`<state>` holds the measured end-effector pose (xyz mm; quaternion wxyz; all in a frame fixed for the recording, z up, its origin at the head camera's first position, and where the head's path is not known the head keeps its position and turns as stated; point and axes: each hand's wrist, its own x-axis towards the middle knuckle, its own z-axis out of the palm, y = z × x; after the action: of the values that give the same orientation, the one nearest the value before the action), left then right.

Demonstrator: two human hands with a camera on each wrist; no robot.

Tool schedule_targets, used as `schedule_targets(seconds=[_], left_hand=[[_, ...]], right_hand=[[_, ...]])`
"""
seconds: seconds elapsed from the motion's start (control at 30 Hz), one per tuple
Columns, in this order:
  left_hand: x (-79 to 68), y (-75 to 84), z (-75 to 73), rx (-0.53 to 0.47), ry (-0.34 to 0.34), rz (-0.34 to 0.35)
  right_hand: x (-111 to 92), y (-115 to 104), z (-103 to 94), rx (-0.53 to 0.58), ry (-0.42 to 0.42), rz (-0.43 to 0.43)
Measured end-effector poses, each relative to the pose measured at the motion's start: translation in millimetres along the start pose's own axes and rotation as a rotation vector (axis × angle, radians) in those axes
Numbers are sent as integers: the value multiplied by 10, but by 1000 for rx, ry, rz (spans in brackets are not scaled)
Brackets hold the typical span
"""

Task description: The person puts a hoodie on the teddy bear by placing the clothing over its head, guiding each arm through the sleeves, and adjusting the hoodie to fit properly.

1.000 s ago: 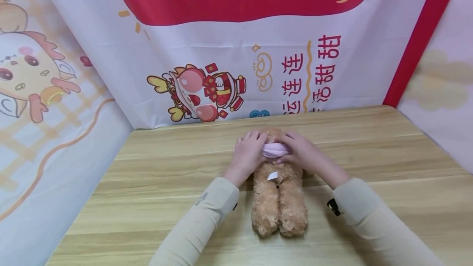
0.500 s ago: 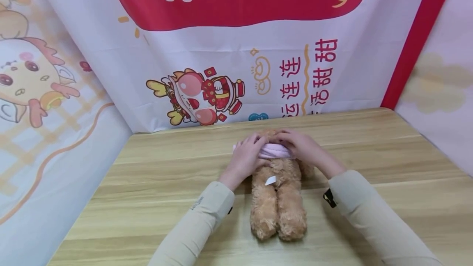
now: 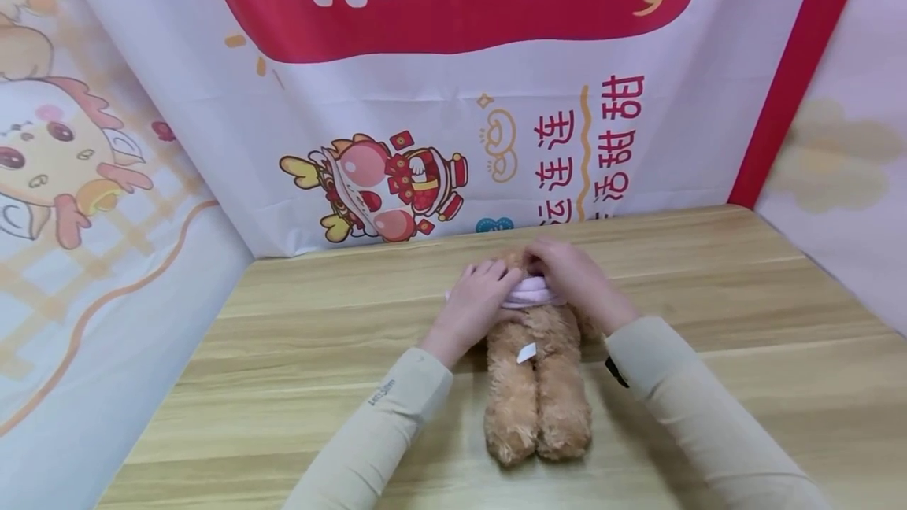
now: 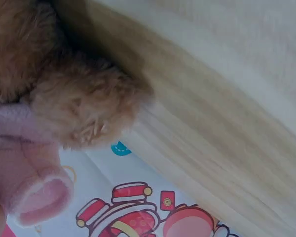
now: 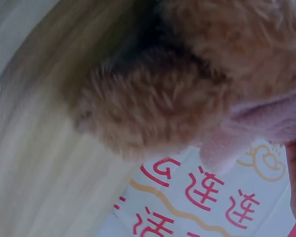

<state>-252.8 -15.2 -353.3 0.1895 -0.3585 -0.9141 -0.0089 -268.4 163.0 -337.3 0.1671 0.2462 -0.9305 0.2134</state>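
A brown plush teddy bear [image 3: 538, 376] lies on the table with its legs toward me and a small white tag [image 3: 527, 352] on its lower body. A pale pink doll garment [image 3: 531, 292] is bunched around its upper body. My left hand [image 3: 473, 305] grips the garment's left side, fingers over it and thumb below. At the upper edge by the head, my right hand [image 3: 574, 274] pinches the cloth with curled fingers; its fingertips are partly hidden. In the left wrist view a tube-like pink sleeve [image 4: 39, 197] hangs beside a furry arm [image 4: 89, 103]. The right wrist view shows another arm [image 5: 148, 108].
The wood-grain table [image 3: 319, 384] reaches back to a white and red printed cloth [image 3: 425, 85]. Printed cloth walls also stand on the left [image 3: 85, 179] and right [image 3: 843, 164].
My right hand has moved up and inward toward the bear's head, its fingers now more curled. The left hand stays at the garment's left side. The right thumb no longer shows below the cloth.
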Motion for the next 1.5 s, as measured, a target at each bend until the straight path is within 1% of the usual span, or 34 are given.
schedule_targets(seconds=[0.13, 0.27, 0.33, 0.4, 0.5, 0.57, 0.63, 0.77, 0.83, 0.93, 1.03, 1.1, 1.17, 1.23, 1.33, 1.4, 1.43, 1.5], left_hand=[[-7, 48, -19, 59, 9, -49], [5, 96, -59, 141, 10, -97], [10, 113, -74, 176, 18, -106], [16, 123, -82, 212, 42, -96], [6, 123, -68, 259, 99, -57], [6, 120, -44, 260, 132, -32], [1, 111, -15, 231, 141, -26], [21, 92, 51, 111, 102, -41], [41, 65, 66, 50, 69, -50], [69, 9, 67, -49, 26, -71], [75, -62, 35, -159, -13, -131], [65, -125, 3, -220, -25, -189], [47, -193, -21, -273, -28, -244], [24, -262, -35, -295, -37, -279], [3, -349, -61, -319, -77, -316], [14, -396, -78, -347, -88, -337], [26, -416, -89, -362, -89, -364], [58, -453, -102, -383, -63, -429]], right_hand=[[24, 17, 46, 27, 55, 124], [65, 44, 75, 43, 113, 194], [88, 61, 78, 62, 133, 232], [108, 78, 69, 89, 147, 274], [126, 133, 35, 138, 202, 348], [128, 186, 4, 141, 217, 360], [130, 240, -16, 126, 211, 347], [108, 316, -3, 70, 110, 281], [106, 318, 0, 83, 56, 273], [104, 287, -15, 136, 1, 261], [79, 244, -45, 196, -8, 218], [44, 221, -62, 213, -17, 182], [-1, 207, -64, 239, -49, 147], [-40, 197, -43, 258, -105, 102], [-70, 175, 23, 297, -162, 59], [-71, 155, 74, 313, -163, 46], [-66, 141, 94, 323, -153, 43], [-59, 113, 128, 343, -131, 51]])
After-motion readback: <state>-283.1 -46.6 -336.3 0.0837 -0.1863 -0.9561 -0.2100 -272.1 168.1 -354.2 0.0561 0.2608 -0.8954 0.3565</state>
